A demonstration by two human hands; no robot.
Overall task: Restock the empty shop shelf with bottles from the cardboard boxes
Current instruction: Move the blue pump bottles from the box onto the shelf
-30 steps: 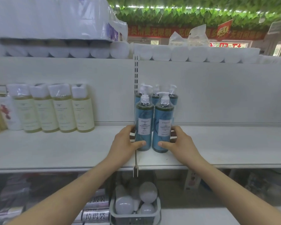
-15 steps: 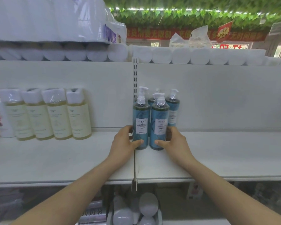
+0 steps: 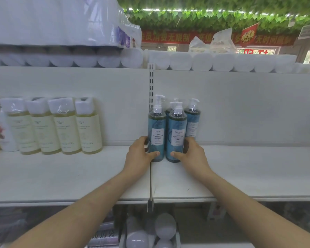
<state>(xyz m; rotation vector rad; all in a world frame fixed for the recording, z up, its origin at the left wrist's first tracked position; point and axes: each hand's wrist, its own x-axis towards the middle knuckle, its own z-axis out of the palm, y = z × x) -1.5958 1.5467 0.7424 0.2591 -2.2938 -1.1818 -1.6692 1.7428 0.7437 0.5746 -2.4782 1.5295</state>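
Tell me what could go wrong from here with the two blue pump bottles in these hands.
1. The left hand and right hand grip the front left bottle and front right bottle low, near their bases; tall and narrow, they may tip if pushed.
2. The rear bottles stand close behind; a shove could knock them over.
3. The front left bottle sits by the shelf seam, where its base might catch.

Two blue pump bottles [image 3: 176,133] stand upright and touching on the white shelf [image 3: 249,169], clasped between left fingers [image 3: 141,142] and right fingers [image 3: 190,143]; others stand just behind.
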